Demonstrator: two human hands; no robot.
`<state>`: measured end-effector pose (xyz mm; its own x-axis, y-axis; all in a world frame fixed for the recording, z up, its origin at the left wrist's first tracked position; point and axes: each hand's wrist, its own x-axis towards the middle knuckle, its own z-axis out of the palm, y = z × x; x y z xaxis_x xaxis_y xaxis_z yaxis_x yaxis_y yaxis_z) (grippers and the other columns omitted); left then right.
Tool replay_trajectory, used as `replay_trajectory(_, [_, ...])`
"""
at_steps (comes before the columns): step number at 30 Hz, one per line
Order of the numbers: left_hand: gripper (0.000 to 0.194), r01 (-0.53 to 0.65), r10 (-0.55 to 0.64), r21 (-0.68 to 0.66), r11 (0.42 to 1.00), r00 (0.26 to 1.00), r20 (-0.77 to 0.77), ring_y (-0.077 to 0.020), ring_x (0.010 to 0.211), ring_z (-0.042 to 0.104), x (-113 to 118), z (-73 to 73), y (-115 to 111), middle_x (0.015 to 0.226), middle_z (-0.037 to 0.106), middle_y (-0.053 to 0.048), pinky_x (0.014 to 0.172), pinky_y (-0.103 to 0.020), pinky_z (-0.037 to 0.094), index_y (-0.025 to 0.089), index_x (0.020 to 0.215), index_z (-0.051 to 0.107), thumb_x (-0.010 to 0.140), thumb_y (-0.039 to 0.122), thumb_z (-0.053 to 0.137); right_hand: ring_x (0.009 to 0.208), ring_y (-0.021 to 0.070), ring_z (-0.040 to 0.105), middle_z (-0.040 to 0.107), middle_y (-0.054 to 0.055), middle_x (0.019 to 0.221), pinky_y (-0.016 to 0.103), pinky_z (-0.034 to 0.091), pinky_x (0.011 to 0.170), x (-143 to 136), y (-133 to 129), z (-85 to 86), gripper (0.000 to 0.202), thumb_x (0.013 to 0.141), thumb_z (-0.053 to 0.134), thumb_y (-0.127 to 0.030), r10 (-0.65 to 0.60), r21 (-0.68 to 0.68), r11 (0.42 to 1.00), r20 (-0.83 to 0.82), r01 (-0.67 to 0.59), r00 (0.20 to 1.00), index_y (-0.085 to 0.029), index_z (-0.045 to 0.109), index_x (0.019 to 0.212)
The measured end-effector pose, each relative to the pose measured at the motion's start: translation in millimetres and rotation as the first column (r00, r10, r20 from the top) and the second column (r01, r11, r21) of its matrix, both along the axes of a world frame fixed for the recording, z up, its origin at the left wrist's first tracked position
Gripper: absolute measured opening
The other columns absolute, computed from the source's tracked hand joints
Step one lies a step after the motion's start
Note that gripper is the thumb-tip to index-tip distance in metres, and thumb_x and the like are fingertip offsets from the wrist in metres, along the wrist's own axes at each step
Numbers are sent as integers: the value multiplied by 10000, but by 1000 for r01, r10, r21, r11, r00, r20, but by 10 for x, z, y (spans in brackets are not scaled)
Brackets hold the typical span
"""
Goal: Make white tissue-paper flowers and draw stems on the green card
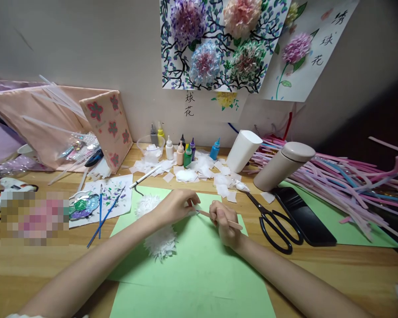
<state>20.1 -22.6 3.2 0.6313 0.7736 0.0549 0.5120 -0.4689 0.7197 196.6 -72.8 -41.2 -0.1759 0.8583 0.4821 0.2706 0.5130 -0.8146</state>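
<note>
My right hand is closed around a slim pale-pink stick, its narrow end pointing left. Close to that end, my left hand has its fingers bent together at a small piece of white paper, mostly hidden by the fingers. Both hands are above a light green sheet. Under and beside my left forearm lie two fluffy white paper flowers, one farther back and one nearer me.
Loose white paper squares and small paint bottles stand behind the sheet. Black-handled scissors, a phone and a tilted tumbler are at right. Paintbrushes and a pink fabric box occupy the left.
</note>
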Motion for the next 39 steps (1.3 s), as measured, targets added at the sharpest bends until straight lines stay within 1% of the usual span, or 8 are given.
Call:
replay_trajectory(12, [151, -13, 14, 54, 998, 1000, -21, -119, 716, 586, 12, -77, 10, 801, 645, -15, 654, -216, 450, 166, 891, 590, 748, 143, 546, 511, 135, 406, 387, -15, 560, 272, 326, 522, -22, 5, 19, 343, 928, 216, -320, -11, -19, 1000, 124, 13, 992, -208, 377, 646])
replay_trajectory(16, [157, -11, 13, 82, 997, 999, -35, -126, 749, 588, -10, -36, 12, 883, 646, -28, 682, -232, 454, 173, 916, 580, 774, 152, 517, 514, 135, 412, 395, -16, 558, 267, 328, 526, -36, 19, 34, 335, 929, 230, -316, -20, -42, 999, 148, 26, 989, -209, 382, 651])
replay_trajectory(20, [212, -108, 123, 172, 979, 990, -76, -152, 833, 580, -113, 43, 87, 938, 634, -51, 725, -255, 448, 169, 951, 574, 792, 110, 448, 519, 136, 424, 410, -17, 558, 263, 332, 529, -40, 30, 29, 336, 929, 243, -340, -37, -78, 996, 156, 49, 987, -209, 392, 657])
replay_trajectory(23, [234, -168, 207, 207, 964, 961, -185, -169, 838, 580, -254, 67, 197, 921, 639, -53, 713, -264, 441, 171, 941, 591, 790, 110, 424, 520, 136, 429, 418, -18, 556, 262, 336, 536, -42, 36, 23, 334, 930, 250, -356, -30, -109, 993, 161, 48, 987, -209, 396, 668])
replay_trajectory(27, [198, -163, 209, 150, 975, 902, -378, -173, 772, 582, -428, 61, 309, 835, 649, -33, 647, -252, 421, 183, 870, 622, 747, 134, 475, 524, 131, 431, 427, -21, 558, 261, 338, 548, -46, 48, 27, 335, 933, 258, -368, -23, -161, 986, 150, 47, 988, -206, 399, 676])
replay_trajectory(30, [244, -180, 200, 88, 980, 866, -459, -167, 735, 582, -484, 40, 332, 799, 648, -18, 599, -236, 398, 185, 905, 606, 679, 124, 540, 524, 127, 429, 429, -25, 553, 257, 338, 545, -47, 59, 30, 344, 935, 263, -381, -32, -203, 978, 126, 58, 992, -204, 402, 676])
replay_trajectory(33, [313, -188, 197, 67, 980, 858, -475, -164, 731, 583, -492, 8, 332, 806, 644, -12, 580, -227, 384, 186, 948, 577, 645, 111, 562, 510, 122, 425, 424, -33, 536, 249, 337, 527, -45, 68, 25, 352, 936, 263, -397, -40, -244, 968, 67, 55, 997, -204, 407, 680])
replay_trajectory(39, [248, -178, 176, 38, 983, 877, -446, -162, 736, 588, -490, -24, 332, 805, 644, -20, 582, -219, 387, 178, 868, 590, 640, 94, 543, 497, 122, 429, 422, -37, 517, 246, 340, 508, -48, 79, 19, 363, 931, 263, -426, -73, -278, 958, -1, 70, 997, -203, 421, 691])
